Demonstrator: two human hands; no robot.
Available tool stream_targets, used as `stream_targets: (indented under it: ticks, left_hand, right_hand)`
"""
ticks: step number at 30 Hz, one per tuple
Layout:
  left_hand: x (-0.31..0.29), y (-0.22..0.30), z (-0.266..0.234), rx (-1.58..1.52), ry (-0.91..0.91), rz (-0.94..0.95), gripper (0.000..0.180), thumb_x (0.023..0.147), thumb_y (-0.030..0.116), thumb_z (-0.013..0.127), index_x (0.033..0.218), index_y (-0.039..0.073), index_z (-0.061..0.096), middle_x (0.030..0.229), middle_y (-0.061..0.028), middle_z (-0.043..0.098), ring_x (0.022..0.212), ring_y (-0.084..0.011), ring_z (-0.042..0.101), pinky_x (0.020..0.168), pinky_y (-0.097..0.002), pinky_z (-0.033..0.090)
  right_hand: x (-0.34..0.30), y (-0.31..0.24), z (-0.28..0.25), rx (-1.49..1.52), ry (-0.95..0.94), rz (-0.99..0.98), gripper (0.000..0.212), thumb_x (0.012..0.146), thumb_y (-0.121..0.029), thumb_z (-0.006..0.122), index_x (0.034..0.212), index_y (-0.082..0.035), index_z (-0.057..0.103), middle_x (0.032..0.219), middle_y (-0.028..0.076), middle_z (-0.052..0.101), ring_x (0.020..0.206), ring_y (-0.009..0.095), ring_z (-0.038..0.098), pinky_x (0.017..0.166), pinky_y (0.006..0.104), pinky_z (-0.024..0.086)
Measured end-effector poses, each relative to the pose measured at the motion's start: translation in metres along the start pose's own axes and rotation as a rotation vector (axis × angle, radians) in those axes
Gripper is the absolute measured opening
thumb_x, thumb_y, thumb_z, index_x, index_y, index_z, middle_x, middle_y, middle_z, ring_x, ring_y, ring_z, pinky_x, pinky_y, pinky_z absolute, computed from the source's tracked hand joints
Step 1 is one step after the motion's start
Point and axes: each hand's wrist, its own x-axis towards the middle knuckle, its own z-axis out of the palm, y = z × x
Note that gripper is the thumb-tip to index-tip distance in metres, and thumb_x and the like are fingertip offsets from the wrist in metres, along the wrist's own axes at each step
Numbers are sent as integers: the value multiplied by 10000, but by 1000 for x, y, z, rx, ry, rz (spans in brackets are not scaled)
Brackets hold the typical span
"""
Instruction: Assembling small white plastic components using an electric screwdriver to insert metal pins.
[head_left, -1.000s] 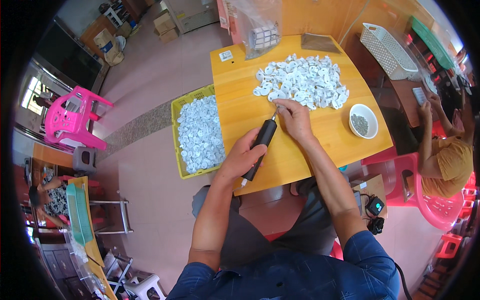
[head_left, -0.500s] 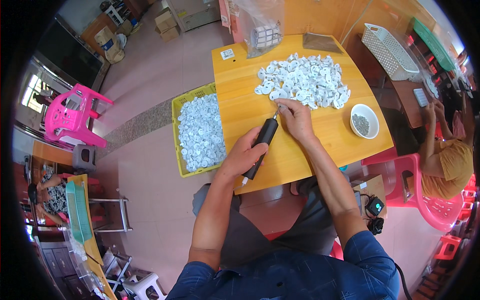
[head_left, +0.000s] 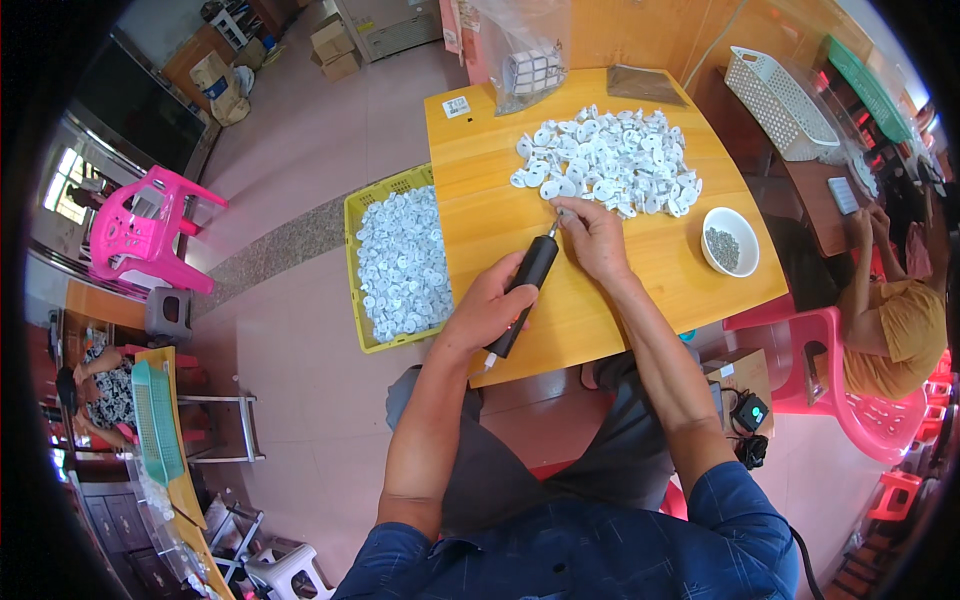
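Left hand (head_left: 490, 312) wraps one black driver (head_left: 528, 290)!

Butt by the table's (head_left: 480, 205) near-left corner; right hand (head_left: 594, 243) pinches at its tip — contents unclear. One white heap (head_left: 608, 165) toward far edge, one bowl (head_left: 746, 228) near right, one basket (head_left: 354, 300) outside left — pink floor (head_left: 300, 400).

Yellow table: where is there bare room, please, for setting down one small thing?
The table has room left of the white pieces, toward the crate; between the screwdriver and right forearm; and between that forearm and the bowl. The far middle is crowded: the white pieces fill it, with the bag and brown packet behind.
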Motion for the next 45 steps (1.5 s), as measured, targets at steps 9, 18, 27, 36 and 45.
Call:
stream_targets:
  ticks: [9,18,27,36,45]
  left_hand:
    - [2,-2,-1,-15,-19,10,553,924,124,580,1450,32,434,904,-67,614,692,-122,592,622,-273,529]
    - [3,-4,-2,-25,-25,20,548,928,128,584,1447,33,436,908,-73,622,678,-124,599,616,-271,530]
    - [4,-4,-5,-110,-59,-46,540,945,158,569,1449,28,426,906,-91,647,633,-148,626,568,-272,529]
    - [2,1,-1,-367,-111,-133,545,957,222,558,1448,34,415,944,-111,652,652,-159,639,586,-298,564]
    - [-11,-1,-15,-456,-197,-82,552,964,261,537,1439,8,416,954,-108,662,665,-142,642,584,-288,562]
  right_hand:
    - [0,3,0,-1,-4,4,240,886,-3,645,1105,-58,727,989,150,733,850,221,701,775,313,542]
    - [-1,2,1,33,-6,16,234,903,-2,633,1111,-56,725,973,136,732,834,192,692,766,302,540]
    - [-1,3,2,64,11,14,215,920,-11,623,1107,-46,724,872,111,726,770,161,673,719,289,531]
    - [0,-7,-3,168,-27,116,221,967,-21,590,1154,-19,708,908,21,687,787,89,597,726,233,492]
    - [8,6,4,455,57,127,142,961,-83,615,1030,-20,722,703,-30,573,613,48,490,545,208,381]
